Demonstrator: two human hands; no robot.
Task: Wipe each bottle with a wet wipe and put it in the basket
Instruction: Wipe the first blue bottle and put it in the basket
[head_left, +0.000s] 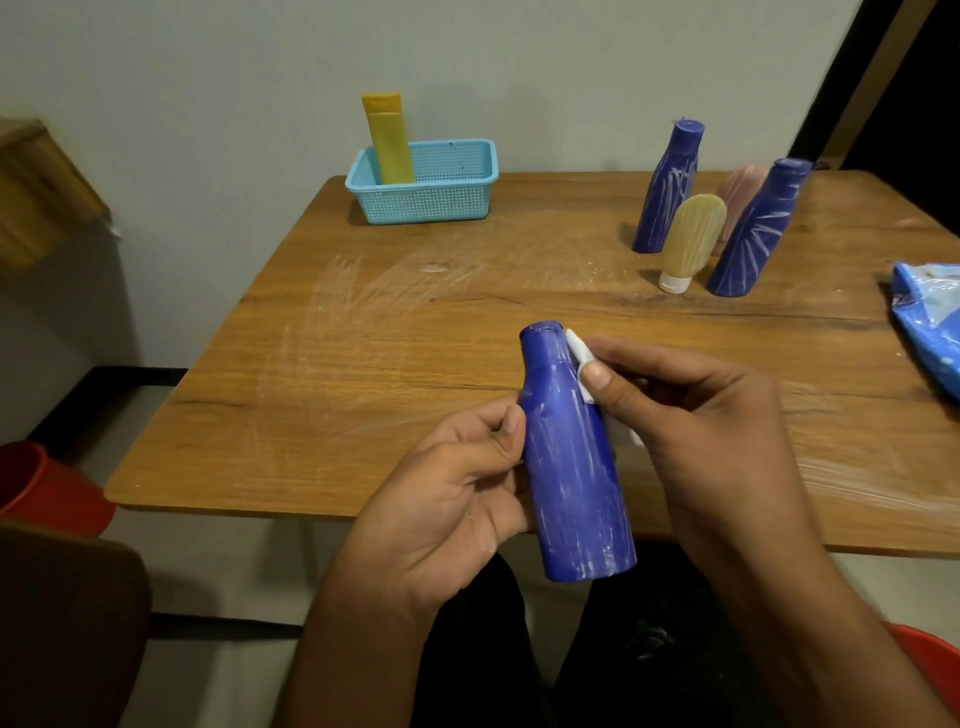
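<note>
Near the wooden table's (363, 332) near edge, the left hand (447, 499) grips a white-streaked blue plastic bottle (574, 467) while the right hand (691, 415) pinches a folded white wet wipe (579, 364) against its neck.

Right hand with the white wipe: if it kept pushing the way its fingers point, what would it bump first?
The right hand points left, so it would meet the blue bottle first; the wipe seems already against its neck.

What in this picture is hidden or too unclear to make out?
All in the head view:
- Pink bottle: mostly hidden behind the beige tube and a blue bottle.
- Blue plastic bag: cut off by the right edge; contents unseen.
- Wet wipe: mostly covered by the right hand.
- Held blue bottle: its far side faces away; the left hand covers part of it.
</note>
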